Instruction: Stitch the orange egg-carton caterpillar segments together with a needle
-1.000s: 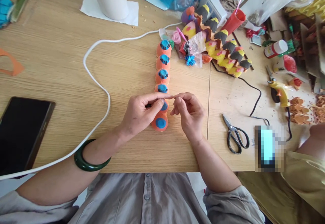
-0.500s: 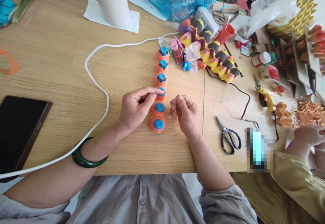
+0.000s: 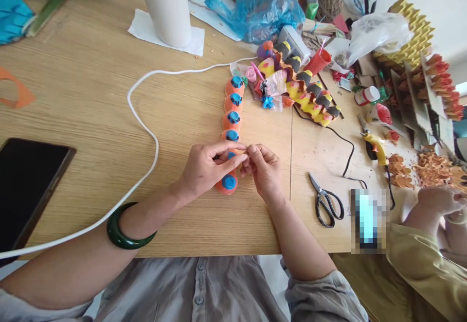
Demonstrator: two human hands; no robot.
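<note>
An orange strip of joined egg-carton cups (image 3: 225,121) lies lengthwise before me, each visible cup topped with a blue disc. Black marks show on the upper discs; the nearest disc (image 3: 228,182) is plain blue. Over the lower cups, my left hand (image 3: 204,169) has thumb and forefinger pinched, partly covering the fifth disc. Its fingertips meet those of my right hand (image 3: 267,169), just right of the strip. The right hand's fingers are curled, thumb against forefinger. Whatever is between the fingertips is too small or hidden to make out.
Black-handled scissors (image 3: 326,205) and a blurred-out phone (image 3: 368,220) lie at right, near a co-worker's hand (image 3: 438,199). A white cable (image 3: 144,120) curves along the left, beside a dark tablet (image 3: 31,190). Painted egg-carton pieces (image 3: 306,88) sit beyond the strip.
My left hand has moved off the fourth disc, toward me and to the right, and its fingertips now meet my right hand's. Black shows on the fourth disc. The view has shifted slightly.
</note>
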